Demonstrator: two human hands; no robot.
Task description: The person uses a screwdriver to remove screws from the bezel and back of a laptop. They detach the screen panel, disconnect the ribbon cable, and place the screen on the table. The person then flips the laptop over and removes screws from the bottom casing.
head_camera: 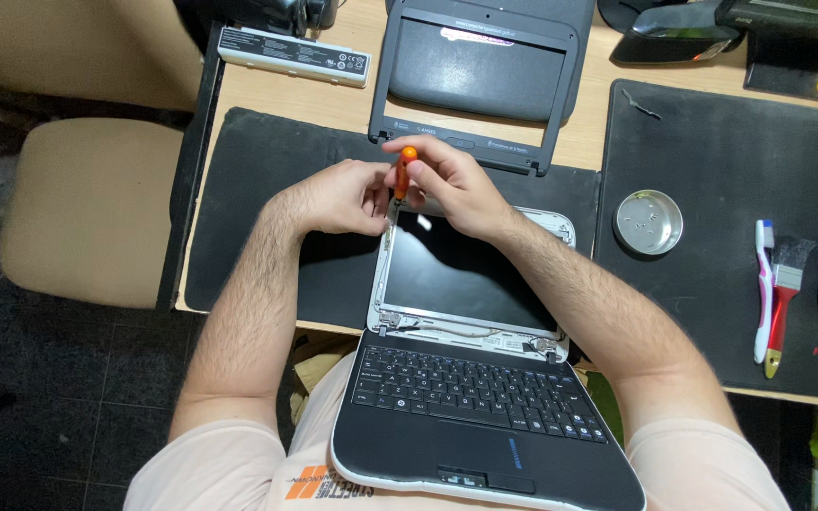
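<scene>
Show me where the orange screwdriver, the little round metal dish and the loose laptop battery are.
orange screwdriver point(403, 173), head view, on its orange handle between the fingers.
round metal dish point(649, 222), head view, on its bare inner floor.
laptop battery point(293, 56), head view, on the middle of its long pale casing.

The light is bright and even from above. The laptop screen point(461, 270) shines a little. Shadows are soft, everything looks sharp.

Likely repair desk: opened laptop point(471, 360), brush point(781, 303).
</scene>
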